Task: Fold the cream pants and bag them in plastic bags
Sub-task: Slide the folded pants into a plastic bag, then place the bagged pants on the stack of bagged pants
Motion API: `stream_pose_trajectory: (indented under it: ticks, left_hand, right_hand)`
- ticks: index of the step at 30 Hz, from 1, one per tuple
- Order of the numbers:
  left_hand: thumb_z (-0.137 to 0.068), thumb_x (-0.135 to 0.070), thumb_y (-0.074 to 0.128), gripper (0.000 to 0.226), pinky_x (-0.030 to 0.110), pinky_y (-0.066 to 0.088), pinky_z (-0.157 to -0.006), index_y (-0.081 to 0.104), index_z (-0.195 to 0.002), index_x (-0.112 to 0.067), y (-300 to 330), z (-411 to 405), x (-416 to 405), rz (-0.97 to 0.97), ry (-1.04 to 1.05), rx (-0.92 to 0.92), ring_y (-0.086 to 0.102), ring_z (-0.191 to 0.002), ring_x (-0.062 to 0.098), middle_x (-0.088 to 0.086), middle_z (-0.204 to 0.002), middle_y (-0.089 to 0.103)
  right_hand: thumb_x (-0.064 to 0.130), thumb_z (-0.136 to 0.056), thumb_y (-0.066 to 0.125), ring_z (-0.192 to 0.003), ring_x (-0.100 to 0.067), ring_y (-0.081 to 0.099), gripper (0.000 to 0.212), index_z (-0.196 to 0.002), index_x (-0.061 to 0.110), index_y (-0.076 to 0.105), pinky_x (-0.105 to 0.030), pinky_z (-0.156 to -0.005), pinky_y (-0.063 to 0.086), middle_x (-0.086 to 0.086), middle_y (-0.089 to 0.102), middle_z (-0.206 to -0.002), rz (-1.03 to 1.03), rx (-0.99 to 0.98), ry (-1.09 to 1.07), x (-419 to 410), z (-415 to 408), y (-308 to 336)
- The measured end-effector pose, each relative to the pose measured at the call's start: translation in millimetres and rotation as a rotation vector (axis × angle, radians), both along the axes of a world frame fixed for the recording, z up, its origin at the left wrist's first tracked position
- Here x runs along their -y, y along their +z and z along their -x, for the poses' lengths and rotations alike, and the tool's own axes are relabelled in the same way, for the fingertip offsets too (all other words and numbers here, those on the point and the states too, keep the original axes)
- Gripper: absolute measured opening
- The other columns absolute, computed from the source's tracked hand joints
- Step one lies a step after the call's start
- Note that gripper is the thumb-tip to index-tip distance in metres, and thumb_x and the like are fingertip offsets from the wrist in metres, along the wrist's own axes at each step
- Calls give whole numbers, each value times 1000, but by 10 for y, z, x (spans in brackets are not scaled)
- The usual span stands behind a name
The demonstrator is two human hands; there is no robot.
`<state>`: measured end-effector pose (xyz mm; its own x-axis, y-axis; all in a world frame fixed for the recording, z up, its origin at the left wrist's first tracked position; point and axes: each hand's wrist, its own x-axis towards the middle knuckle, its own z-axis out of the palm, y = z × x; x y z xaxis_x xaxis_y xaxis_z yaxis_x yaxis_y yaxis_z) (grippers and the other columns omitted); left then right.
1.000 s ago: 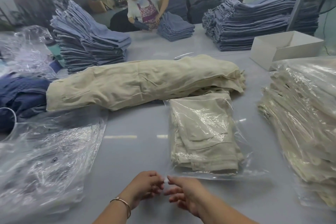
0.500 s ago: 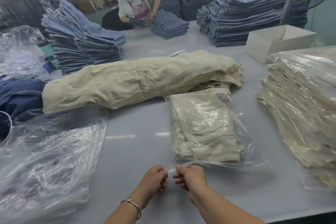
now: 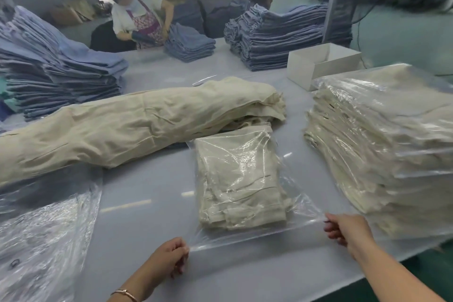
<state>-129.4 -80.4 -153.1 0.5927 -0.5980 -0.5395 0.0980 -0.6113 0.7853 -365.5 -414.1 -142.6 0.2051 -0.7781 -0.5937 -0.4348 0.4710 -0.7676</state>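
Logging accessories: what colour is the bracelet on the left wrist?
The thin metal bracelet looks rose-gold, seen in the head view.

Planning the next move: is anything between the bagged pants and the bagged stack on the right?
Nothing visible. Only bare table lies between the bagged pants and the stack. The left hand and right hand pinch the bag's near edge.
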Motion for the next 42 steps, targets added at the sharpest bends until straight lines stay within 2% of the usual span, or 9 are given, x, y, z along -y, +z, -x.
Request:
stream_pose_trajectory:
  ticks: [7, 10, 15, 18, 22, 33, 37, 40, 42]
  left_hand:
    - [-91, -23, 63, 19, 22, 36, -48, 59, -95, -4, 72, -395, 224, -100, 92, 148, 51, -59, 17, 6, -70, 58]
    - [-89, -31, 66, 48, 26, 43, -53, 48, -124, -3, 55, -469, 554, 14, 298, -29, 53, -64, 20, 9, -84, 55]
    - [-77, -46, 74, 65, 41, 50, -80, 60, -117, 2, 75, -423, 1032, 70, 322, -137, 64, -90, 36, 22, -104, 66]
    - [-71, -33, 80, 55, 49, 49, -94, 68, -110, 3, 304, -365, 1215, 110, 282, -312, 66, -97, 44, 28, -106, 68]
    - [-68, -12, 67, 38, 36, 55, -59, 70, -99, 10, 663, -330, 1365, 231, 286, -450, 69, -64, 34, 27, -86, 69]
    - [-57, -17, 64, 27, 32, 56, -51, 69, -80, -4, 2191, 441, 3111, 828, 107, -171, 67, -57, 22, 12, -67, 67]
    - [-73, -14, 67, 33, 30, 55, -60, 65, -105, -6, 2493, 893, 4078, 1002, -34, -5, 69, -74, 22, 11, -88, 71]
    - [-86, -22, 66, 12, 22, 49, -51, 72, -92, -14, 2409, 1305, 4677, 883, -108, 33, 67, -65, 19, 5, -80, 73]
    - [-86, -28, 67, 18, 18, 36, -40, 73, -77, -13, 2185, 1545, 4967, 674, -92, 59, 55, -48, 14, 3, -63, 65]
  right_hand:
    - [42, -90, 57, -72, -21, 55, 31, -86, 11, 54, -32, -65, 39, -3, 61, -80, 441, -267, 262, 200, -466, 211]
    - [47, -84, 63, -75, -14, 50, 40, -101, 14, 49, -29, -64, 36, 1, 55, -92, 306, -178, 360, 135, -776, 249]
    - [57, -71, 75, -122, -28, 50, 96, -139, 3, 35, -33, -96, 43, -11, 47, -137, 67, -99, 406, -66, -1141, 234]
    - [48, -62, 85, -94, -21, 66, 75, -117, 4, 58, -29, -78, 54, -7, 67, -107, -94, 31, 418, -64, -1310, 296]
    - [25, -70, 80, -70, -18, 67, 40, -102, 5, 68, -22, -58, 54, -6, 70, -85, -70, 72, 485, 110, -1394, 514]
    - [38, -75, 75, -47, -11, 46, 34, -58, 13, 59, -25, -50, 37, 8, 48, -46, 832, 217, 416, 1670, -390, 2430]
    - [29, -82, 61, -66, -25, 49, 30, -63, 11, 48, -30, -60, 31, 1, 50, -63, 1253, -126, 110, 2342, 128, 2870]
    - [16, -83, 56, -95, -31, 55, 8, -88, 13, 61, -36, -74, 34, -11, 61, -96, 1415, -451, -70, 2831, 357, 2911]
    - [13, -83, 54, -111, -31, 50, 31, -114, 11, 58, -39, -84, 37, -12, 58, -116, 1402, -563, -93, 3087, 439, 2735]
